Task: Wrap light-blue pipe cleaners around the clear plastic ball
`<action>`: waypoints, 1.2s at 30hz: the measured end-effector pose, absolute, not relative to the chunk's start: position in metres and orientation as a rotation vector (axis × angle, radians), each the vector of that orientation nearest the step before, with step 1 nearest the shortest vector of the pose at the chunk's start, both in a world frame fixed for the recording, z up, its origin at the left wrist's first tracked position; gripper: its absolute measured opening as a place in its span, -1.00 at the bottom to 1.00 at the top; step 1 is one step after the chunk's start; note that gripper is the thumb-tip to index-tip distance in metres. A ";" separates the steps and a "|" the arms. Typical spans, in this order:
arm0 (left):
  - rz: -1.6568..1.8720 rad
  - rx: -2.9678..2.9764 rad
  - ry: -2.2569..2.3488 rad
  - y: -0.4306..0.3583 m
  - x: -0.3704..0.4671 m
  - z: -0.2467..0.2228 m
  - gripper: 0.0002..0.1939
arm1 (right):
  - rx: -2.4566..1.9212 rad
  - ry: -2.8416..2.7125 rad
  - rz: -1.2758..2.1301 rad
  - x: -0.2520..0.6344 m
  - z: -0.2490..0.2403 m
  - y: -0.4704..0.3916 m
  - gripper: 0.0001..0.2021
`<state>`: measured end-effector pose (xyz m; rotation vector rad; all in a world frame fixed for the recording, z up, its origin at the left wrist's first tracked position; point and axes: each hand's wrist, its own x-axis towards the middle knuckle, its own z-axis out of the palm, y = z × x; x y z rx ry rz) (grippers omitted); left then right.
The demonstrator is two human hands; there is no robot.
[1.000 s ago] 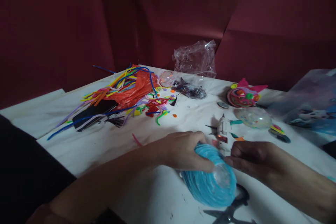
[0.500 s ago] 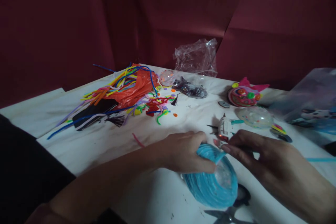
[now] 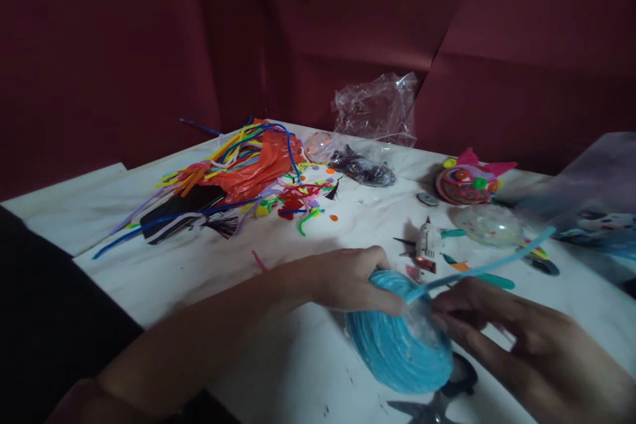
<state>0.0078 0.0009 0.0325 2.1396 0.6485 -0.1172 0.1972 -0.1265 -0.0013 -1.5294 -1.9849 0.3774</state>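
My left hand [image 3: 342,285] is closed around a clear ball wrapped in rows of light-blue pipe cleaner [image 3: 397,351], its thumb pressing near the edge of the windings. A loose blue pipe cleaner [image 3: 489,269] runs from that edge up to the right, over my right hand. Thumb and fingers of my right hand [image 3: 517,338] are drawn together at the ball's bare clear part [image 3: 421,328]. What they pinch, if anything, is hidden. Beyond the ball lies a small white glue gun [image 3: 428,243]. Scissors [image 3: 437,407] lie partly under the ball, with dark handles.
Colourful pipe cleaners [image 3: 233,152] lie with a red plastic bag [image 3: 261,172] at the left. A pink decorated ball [image 3: 470,179] and a clear ball [image 3: 489,224] stand at the right. A clear plastic bag [image 3: 375,109] lies at the back.
My right hand has moved down and nearer, from the wound edge to the ball's clear part. The loose pipe cleaner now stretches up to the right. My left hand keeps its hold.
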 end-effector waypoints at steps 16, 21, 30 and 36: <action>-0.091 2.152 0.624 -0.006 0.007 0.038 -0.42 | -1.494 -1.649 1.007 0.198 -0.010 -0.123 -0.60; -0.050 2.043 0.564 0.001 0.012 0.026 -0.46 | -1.471 -1.665 0.824 0.195 -0.011 -0.128 -0.69; 0.133 1.605 0.533 -0.004 0.013 0.007 -0.51 | -1.373 -1.521 0.776 0.185 -0.017 -0.121 -0.74; 0.215 1.528 0.592 -0.008 0.011 0.001 -0.50 | -1.404 -1.445 0.846 0.172 -0.022 -0.122 -0.43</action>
